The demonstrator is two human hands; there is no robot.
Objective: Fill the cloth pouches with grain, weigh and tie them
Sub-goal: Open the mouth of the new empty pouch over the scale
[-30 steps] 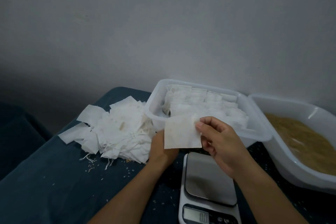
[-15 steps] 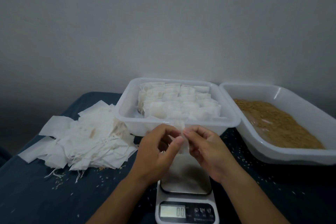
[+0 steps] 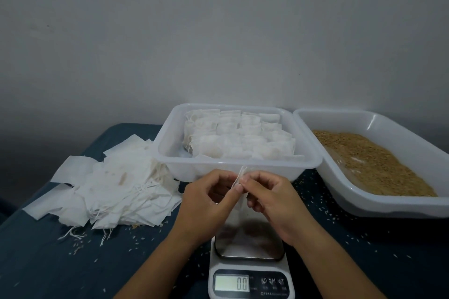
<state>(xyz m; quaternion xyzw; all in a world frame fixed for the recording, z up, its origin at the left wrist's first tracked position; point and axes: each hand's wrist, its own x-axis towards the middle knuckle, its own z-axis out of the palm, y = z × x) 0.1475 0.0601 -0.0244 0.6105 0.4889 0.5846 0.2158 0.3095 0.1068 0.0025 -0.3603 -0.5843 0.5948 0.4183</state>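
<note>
Overhead: grey wall [image 3: 218, 31], blue cloth-covered table [image 3: 48, 262], stray grains [image 3: 328, 216] scattered.

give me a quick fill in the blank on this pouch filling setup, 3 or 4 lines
1. Both hands pinch one empty cloth pouch above the ____.
2. The scale display reads ____.
3. The loose grain lies in the tub on the person's ____ side.
4. The pile of empty pouches lies on the dark cloth, ____ of the middle tub.

Missing words: scale; 0.0; right; left
</note>
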